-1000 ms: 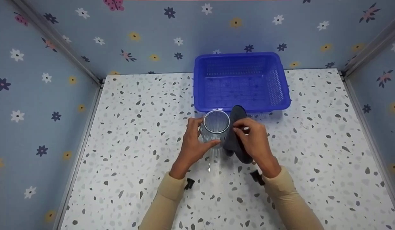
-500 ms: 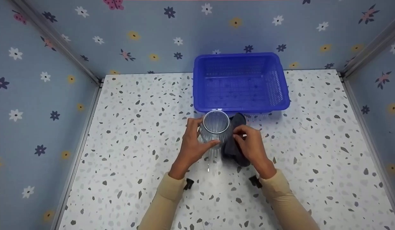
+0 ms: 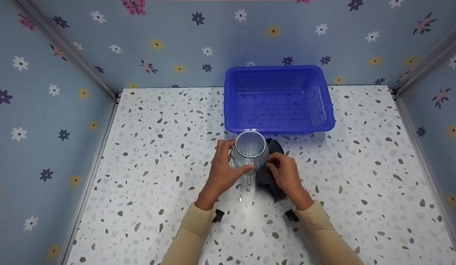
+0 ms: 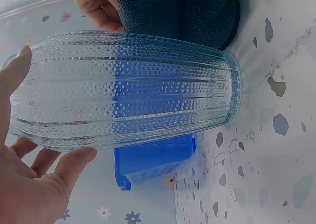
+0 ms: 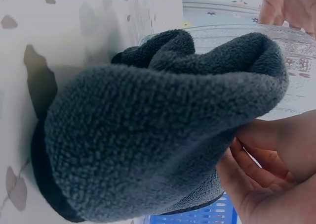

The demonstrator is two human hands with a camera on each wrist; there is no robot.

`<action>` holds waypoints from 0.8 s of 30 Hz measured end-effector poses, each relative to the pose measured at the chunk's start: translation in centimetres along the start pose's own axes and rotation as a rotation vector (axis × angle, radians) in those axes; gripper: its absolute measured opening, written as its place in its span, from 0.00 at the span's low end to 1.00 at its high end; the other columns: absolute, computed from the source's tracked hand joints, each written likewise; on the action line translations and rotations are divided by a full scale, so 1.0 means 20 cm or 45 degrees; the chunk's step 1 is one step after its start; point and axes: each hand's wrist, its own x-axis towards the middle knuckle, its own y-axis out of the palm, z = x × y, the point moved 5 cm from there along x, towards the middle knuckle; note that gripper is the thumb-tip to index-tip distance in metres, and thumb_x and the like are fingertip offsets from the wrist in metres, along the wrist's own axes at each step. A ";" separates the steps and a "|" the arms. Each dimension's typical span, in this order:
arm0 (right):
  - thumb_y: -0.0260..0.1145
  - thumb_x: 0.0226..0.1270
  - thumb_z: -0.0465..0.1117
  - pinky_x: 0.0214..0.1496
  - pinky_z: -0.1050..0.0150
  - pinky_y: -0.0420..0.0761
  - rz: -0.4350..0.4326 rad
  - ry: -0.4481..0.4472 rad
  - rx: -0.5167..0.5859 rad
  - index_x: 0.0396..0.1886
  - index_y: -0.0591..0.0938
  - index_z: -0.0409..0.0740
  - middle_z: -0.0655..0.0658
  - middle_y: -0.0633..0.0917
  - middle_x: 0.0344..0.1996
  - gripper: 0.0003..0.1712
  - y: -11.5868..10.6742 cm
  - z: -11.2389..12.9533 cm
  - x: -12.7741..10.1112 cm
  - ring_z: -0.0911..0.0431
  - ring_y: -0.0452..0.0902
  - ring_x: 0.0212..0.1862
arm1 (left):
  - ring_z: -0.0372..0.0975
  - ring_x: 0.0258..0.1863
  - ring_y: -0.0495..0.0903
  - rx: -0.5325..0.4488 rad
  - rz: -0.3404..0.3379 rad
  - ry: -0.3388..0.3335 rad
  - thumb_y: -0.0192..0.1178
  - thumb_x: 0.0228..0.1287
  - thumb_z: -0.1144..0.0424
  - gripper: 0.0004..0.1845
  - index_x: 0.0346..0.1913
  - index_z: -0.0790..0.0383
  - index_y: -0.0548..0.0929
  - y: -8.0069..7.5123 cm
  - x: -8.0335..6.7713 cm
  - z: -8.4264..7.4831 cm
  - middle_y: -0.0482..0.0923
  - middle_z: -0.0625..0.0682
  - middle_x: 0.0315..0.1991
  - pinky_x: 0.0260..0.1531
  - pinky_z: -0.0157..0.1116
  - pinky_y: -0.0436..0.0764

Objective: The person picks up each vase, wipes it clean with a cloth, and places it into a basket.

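Observation:
A clear ribbed glass vase with a dimpled surface stands upright on the speckled table. My left hand grips it near the top, fingers round the far left side and thumb on the near side. In the left wrist view the vase spans most of the frame, its base on the tabletop. Against its right side hangs a dark grey fleecy cloth, folded, with a black edge. My right hand pinches this cloth between thumb and fingers. From the right wrist, the cloth covers much of the vase.
Directly behind the vase sits a blue plastic basket with slotted walls, near the back wall. Flower-patterned panels enclose the table at the back and both sides. Small black clips show at both wrists.
My right hand has moved toward me and slightly left, bringing the cloth down along the vase's right side. The left hand keeps its hold on the vase. The head view has shifted slightly.

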 end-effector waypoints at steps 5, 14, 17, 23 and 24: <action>0.73 0.65 0.23 0.45 0.49 0.86 -0.035 -0.018 0.037 0.37 0.88 0.34 0.39 0.90 0.35 0.05 -0.05 0.04 -0.01 0.45 0.88 0.40 | 0.48 0.67 0.74 0.000 0.012 0.002 0.84 0.53 0.51 0.45 0.69 0.63 0.72 0.00 0.00 0.00 0.69 0.55 0.58 0.65 0.49 0.80; 0.71 0.65 0.21 0.44 0.53 0.88 -0.223 -0.073 0.167 0.38 0.88 0.32 0.38 0.90 0.36 0.06 -0.19 0.20 -0.02 0.45 0.88 0.42 | 0.48 0.65 0.75 -0.006 -0.001 0.036 0.85 0.52 0.53 0.44 0.68 0.63 0.72 0.01 0.02 -0.01 0.69 0.56 0.58 0.63 0.48 0.81; 0.72 0.65 0.22 0.44 0.55 0.88 -0.282 -0.120 0.163 0.38 0.89 0.33 0.38 0.90 0.36 0.06 -0.21 0.26 -0.02 0.47 0.88 0.42 | 0.48 0.66 0.74 -0.018 0.000 0.028 0.85 0.52 0.53 0.44 0.68 0.64 0.72 0.01 0.01 -0.01 0.69 0.56 0.59 0.65 0.47 0.80; 0.73 0.65 0.23 0.44 0.63 0.87 -0.314 -0.192 0.151 0.38 0.90 0.34 0.40 0.90 0.36 0.06 -0.23 0.35 -0.01 0.49 0.88 0.40 | 0.50 0.69 0.73 -0.040 -0.013 0.030 0.85 0.52 0.56 0.44 0.69 0.65 0.72 0.00 0.00 -0.01 0.69 0.57 0.60 0.65 0.48 0.80; 0.74 0.65 0.24 0.43 0.64 0.87 -0.312 -0.196 0.151 0.38 0.90 0.34 0.40 0.90 0.36 0.05 -0.23 0.36 -0.01 0.49 0.88 0.40 | 0.50 0.70 0.72 -0.041 -0.014 0.035 0.85 0.52 0.57 0.44 0.69 0.64 0.72 0.00 0.00 -0.01 0.69 0.57 0.60 0.64 0.49 0.80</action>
